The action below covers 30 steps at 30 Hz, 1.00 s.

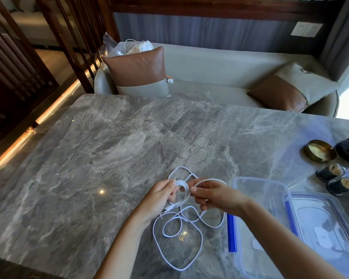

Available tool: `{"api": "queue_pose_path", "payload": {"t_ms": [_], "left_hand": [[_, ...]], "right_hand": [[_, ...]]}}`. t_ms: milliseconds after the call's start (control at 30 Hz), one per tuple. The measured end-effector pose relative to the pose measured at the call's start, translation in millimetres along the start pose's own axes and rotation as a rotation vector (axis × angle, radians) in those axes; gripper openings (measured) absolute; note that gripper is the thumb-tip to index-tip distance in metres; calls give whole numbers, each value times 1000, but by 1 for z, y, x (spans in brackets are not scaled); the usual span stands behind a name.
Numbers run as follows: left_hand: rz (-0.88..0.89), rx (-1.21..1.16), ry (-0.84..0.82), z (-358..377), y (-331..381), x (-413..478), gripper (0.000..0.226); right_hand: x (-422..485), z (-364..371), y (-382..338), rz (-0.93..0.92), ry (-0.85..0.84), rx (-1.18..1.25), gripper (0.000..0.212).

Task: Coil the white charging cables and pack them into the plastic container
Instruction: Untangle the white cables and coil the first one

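Coiling under way: left hand pinches the white cable coil, right hand grips the feed strand (container open beside); next, wind in slack.

Over a grey marble table, the left hand and right hand each pinch a small coil of white charging cable. Its loose loops sprawl on the tabletop at six o'clock from them. At three o'clock of the right hand lies an open clear plastic container, its lid just beside it, farther toward three o'clock.
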<state>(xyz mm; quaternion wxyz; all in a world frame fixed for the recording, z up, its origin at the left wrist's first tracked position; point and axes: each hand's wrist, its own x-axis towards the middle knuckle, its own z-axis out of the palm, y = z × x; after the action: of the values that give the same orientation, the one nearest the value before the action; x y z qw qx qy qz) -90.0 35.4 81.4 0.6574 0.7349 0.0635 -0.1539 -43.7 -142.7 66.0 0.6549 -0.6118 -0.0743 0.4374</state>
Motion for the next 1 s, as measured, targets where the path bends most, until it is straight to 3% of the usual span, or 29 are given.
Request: {"api": "queue_pose_path", "payload": {"t_ms": [167, 267, 333, 433, 500, 567, 733, 833, 1000], "left_hand": [[-98, 111, -255, -7, 1, -3, 27], [-118, 129, -382, -8, 1, -1, 37], [-137, -39, -361, -13, 0, 2, 43], [-163, -503, -349, -24, -3, 7, 63], [-134, -736, -288, -28, -7, 10, 65], [-82, -811, -194, -22, -11, 8, 56], [97, -558, 75, 14, -15, 2, 25], [109, -607, 296, 24, -15, 3, 26], [110, -712, 275, 12, -16, 6, 32]], "right_hand": [[0, -11, -18, 105, -285, -258, 13], [6, -6, -17, 129, -322, -368, 11], [9, -6, -15, 88, -260, -317, 10], [11, -4, -18, -19, -121, -106, 12], [14, 0, -17, -66, -5, 43, 17], [18, 7, -13, -83, 122, 140, 24], [27, 27, -4, -92, 272, 360, 23], [28, 38, -1, -86, 268, 405, 19], [22, 35, 1, 69, 83, 578, 11]]}}
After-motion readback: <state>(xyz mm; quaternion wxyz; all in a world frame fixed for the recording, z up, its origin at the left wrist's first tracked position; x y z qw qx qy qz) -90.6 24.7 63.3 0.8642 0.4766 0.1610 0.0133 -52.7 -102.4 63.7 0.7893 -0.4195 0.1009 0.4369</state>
